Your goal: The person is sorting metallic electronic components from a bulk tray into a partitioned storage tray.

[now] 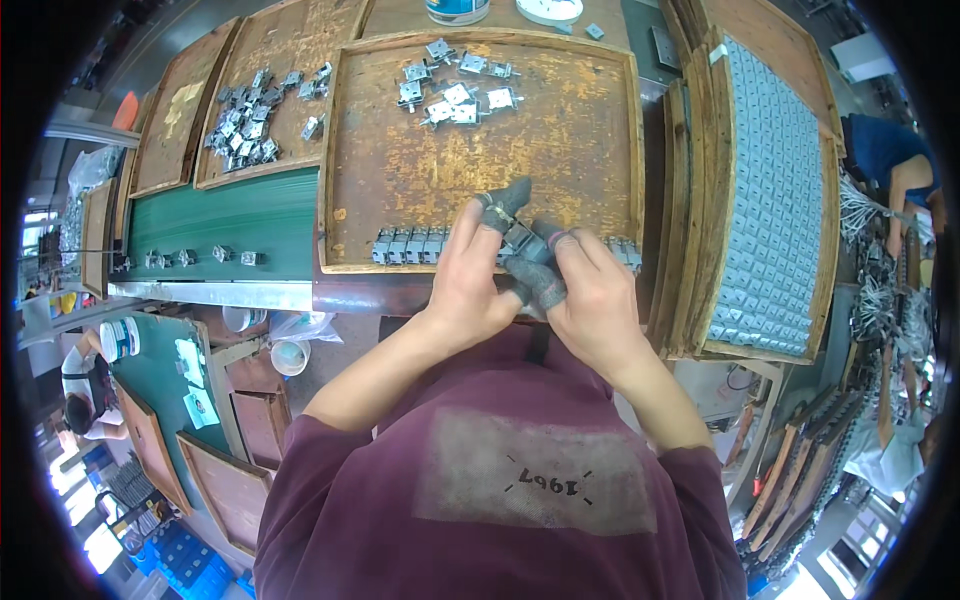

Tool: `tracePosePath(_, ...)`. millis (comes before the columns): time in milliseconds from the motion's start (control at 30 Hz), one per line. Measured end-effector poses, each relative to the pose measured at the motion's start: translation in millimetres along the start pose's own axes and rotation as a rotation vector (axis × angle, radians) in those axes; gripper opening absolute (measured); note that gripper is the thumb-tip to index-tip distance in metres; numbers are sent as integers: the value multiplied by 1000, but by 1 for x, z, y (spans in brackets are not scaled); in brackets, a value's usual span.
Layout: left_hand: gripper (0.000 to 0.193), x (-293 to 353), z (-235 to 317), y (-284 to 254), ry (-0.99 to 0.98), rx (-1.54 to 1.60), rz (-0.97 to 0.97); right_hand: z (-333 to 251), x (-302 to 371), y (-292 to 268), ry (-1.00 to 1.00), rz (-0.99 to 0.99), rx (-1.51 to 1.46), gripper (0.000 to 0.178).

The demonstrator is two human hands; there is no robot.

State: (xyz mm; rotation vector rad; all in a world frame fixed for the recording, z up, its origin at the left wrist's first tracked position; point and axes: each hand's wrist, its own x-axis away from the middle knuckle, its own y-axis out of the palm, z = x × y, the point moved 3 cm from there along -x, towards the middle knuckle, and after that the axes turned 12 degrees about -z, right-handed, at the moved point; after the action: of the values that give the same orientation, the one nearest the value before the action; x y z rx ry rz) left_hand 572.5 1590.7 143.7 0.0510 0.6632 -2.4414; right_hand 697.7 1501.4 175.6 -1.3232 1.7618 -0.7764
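My left hand [466,278] and my right hand [598,302] meet over the near edge of a wooden tray [400,175], with grey covers on several fingertips. Between those fingertips both are closed on a small boxy metal part [518,238], mostly hidden by the fingers. Along the tray's near side runs a row of similar metal parts [408,245], standing close together and passing behind my hands. A loose heap of silvery metal parts [455,100] lies in the far half of the tray.
Left of the tray, a green conveyor belt [225,215] carries several metal parts; a second tray [290,150] behind it holds a pile. To the right, a stacked tray is filled with rows of metal parts [770,200]. Other people [885,165] work at both sides.
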Motion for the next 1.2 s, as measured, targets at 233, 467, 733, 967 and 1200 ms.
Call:
tracePosePath(233,74,3,-2,-12,225,-29,-19,15,-14,10,183,-460,-503,49)
tracePosePath(467,74,23,-10,-20,254,-131,-24,3,-16,15,18,-393,-455,41)
tracePosePath(733,65,26,10,-33,243,-70,70,-17,-19,26,24,-277,-541,38)
tracePosePath(967,51,31,-60,-103,-129,-376,-33,2,-23,-12,116,-420,-218,41)
tracePosePath(1200,48,62,-144,-137,-453,-170,-283,80,20,-125,473,-71,-169,28)
